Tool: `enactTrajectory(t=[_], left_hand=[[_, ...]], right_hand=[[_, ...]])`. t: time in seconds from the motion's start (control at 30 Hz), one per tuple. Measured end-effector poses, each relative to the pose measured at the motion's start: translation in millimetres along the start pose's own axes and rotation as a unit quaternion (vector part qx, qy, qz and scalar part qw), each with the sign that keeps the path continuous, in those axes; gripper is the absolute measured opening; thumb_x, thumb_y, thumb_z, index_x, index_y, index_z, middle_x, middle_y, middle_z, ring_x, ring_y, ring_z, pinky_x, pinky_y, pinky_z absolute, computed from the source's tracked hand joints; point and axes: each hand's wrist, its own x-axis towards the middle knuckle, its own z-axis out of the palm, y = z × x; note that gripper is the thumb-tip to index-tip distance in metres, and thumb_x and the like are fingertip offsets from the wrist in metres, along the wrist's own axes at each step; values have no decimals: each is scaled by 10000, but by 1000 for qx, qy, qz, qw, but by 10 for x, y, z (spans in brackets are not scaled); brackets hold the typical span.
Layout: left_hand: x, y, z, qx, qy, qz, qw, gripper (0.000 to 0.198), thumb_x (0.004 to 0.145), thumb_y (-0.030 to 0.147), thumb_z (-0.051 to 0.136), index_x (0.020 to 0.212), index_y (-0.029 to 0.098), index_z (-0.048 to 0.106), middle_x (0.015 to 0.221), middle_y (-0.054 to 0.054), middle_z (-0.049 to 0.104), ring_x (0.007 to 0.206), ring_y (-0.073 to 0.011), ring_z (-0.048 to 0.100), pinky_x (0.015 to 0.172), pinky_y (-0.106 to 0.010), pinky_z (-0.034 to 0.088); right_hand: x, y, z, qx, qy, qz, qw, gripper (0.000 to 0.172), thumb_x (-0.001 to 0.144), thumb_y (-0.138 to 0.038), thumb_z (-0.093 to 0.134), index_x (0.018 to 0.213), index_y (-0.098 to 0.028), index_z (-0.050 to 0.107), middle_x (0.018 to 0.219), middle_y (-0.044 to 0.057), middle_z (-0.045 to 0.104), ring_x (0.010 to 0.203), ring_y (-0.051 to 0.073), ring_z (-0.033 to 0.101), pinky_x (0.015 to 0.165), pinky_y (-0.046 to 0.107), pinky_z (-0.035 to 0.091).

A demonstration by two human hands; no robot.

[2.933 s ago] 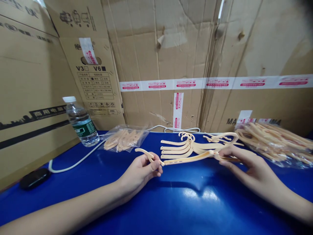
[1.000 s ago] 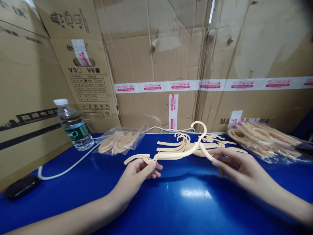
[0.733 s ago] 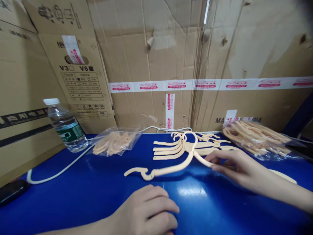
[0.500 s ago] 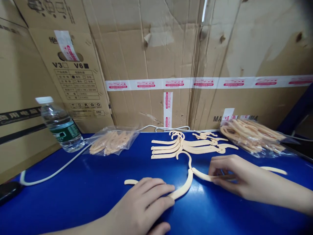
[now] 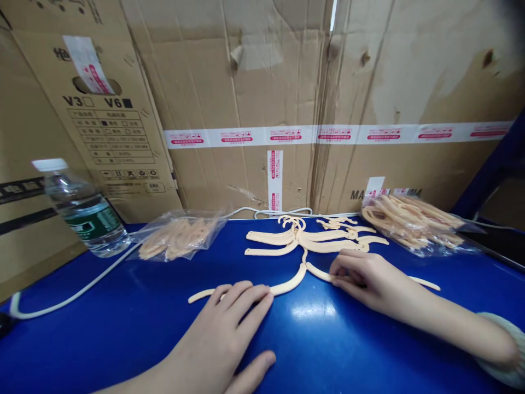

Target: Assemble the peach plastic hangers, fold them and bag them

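A beige folding clothes hanger [image 5: 289, 284] lies spread on the blue tabletop, its hook reaching into a stack of similar hangers [image 5: 266, 252] behind it. My left hand [image 5: 232, 323] rests over the hanger's left arm, fingers flat and slightly apart, thumb off to the side on the table. On the other arm, the fingers of my right hand [image 5: 359, 276] are pinched together around it. Part of each arm is covered by my hands. Smaller loose beige pieces [image 5: 336, 222] lie behind the stack.
Clear bags of beige parts lie left [image 5: 176, 238] and right [image 5: 412, 221] of the stack. A water bottle [image 5: 88, 219] stands at the left beside a white cable [image 5: 77, 300]. Cardboard boxes [image 5: 229, 175] form a wall along the back.
Both hands have moved the hanger away from me, so its hook now meets the stack. My left thumb has spread away from the fingers. The view has shifted slightly.
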Motion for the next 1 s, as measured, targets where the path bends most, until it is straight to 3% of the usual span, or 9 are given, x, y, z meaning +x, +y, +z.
enactTrajectory(t=[0.1, 0.23, 0.33, 0.43, 0.57, 0.7, 0.87, 1.0], left_hand=[[-10, -8, 74, 20, 18, -35, 999, 542, 885, 369, 559, 1397, 216, 470, 1434, -78, 508, 1245, -342, 503, 1014, -534, 441], [-17, -60, 152, 33, 20, -14, 999, 561, 890, 409, 542, 1404, 198, 462, 1472, -103, 454, 1270, -358, 485, 1003, -550, 447], [-13, -75, 129, 38, 24, 0, 999, 551, 888, 400, 550, 1395, 201, 474, 1484, -116, 433, 1294, -365, 465, 1002, -558, 448], [6, -51, 34, 26, 6, 41, 999, 477, 898, 311, 544, 1364, 213, 511, 1471, -87, 459, 1320, -319, 452, 1055, -499, 425], [60, -20, -103, -13, -42, 136, 990, 416, 912, 246, 530, 1326, 207, 548, 1414, -60, 532, 1283, -242, 507, 1077, -375, 429], [107, -34, -137, -30, -37, 124, 991, 430, 897, 237, 546, 1326, 208, 548, 1403, -69, 542, 1283, -259, 510, 1068, -404, 440], [96, -74, -88, -16, -39, 96, 995, 480, 877, 309, 583, 1347, 232, 527, 1441, -86, 494, 1308, -321, 477, 1041, -509, 440], [78, -81, -77, -13, -35, 101, 994, 468, 882, 290, 567, 1344, 231, 527, 1435, -83, 504, 1316, -306, 471, 1054, -499, 427]], right_hand=[[13, 30, 43, -3, 20, -11, 1000, 137, 888, -168, 491, 869, -177, 626, 855, 60, 618, 699, 162, 574, 619, 264, 435], [25, 72, 25, -20, 21, -14, 999, 137, 903, -198, 499, 885, -180, 633, 893, 75, 629, 746, 180, 596, 657, 285, 452], [35, 122, -87, -36, 18, -4, 999, 127, 898, -253, 536, 922, -186, 640, 865, 72, 645, 717, 183, 595, 638, 288, 447], [34, 199, -283, -52, 27, 10, 998, 152, 892, -282, 528, 928, -192, 645, 790, 53, 654, 650, 173, 579, 594, 280, 425], [-2, 328, -521, -60, -55, 51, 995, 124, 823, -284, 587, 885, -206, 662, 752, 31, 670, 623, 171, 592, 550, 264, 406], [-34, 426, -575, -66, -130, 87, 986, 130, 755, -275, 654, 874, -227, 680, 772, 16, 687, 654, 184, 617, 557, 264, 407], [-16, 463, -539, -60, -140, 82, 985, 82, 742, -179, 599, 761, -209, 673, 730, 13, 681, 633, 175, 609, 556, 258, 407], [7, 540, -559, -17, -120, 65, 991, 119, 813, -286, 575, 806, -209, 666, 745, 19, 686, 661, 182, 625, 586, 268, 453]])
